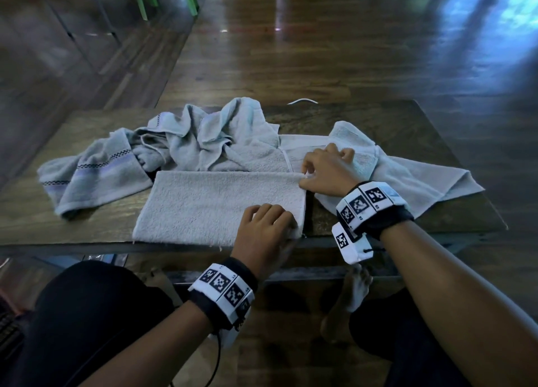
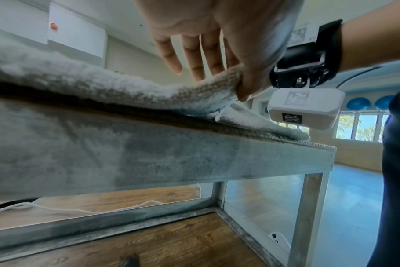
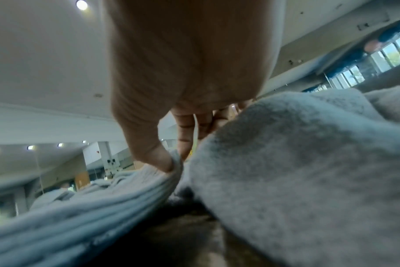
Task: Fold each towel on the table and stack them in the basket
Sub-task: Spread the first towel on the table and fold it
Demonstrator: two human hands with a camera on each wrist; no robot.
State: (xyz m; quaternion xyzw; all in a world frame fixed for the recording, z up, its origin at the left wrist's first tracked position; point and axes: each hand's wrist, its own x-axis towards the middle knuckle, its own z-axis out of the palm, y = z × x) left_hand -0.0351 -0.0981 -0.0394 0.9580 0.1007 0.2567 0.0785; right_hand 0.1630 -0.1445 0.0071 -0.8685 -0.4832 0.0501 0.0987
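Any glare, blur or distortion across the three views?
Head: dim, window glare streaking the floor, edges bowed. Left wrist: table frame smeared, fisheye bend. Right wrist: towel too close, soft; thumb grip on the folded towel readable.

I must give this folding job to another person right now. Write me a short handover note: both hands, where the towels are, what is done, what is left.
Left hand: pinches the near right corner of the folded towel.
Right hand: pinches the same towel's far right corner.
Towels: the folded one lies flat at the front edge of the table. A crumpled pile with a striped towel sits behind and to the left; another towel is spread on the right.
Done: one towel partly folded.
Left: finish this fold, fold the others, stack all in the basket, which no view shows.
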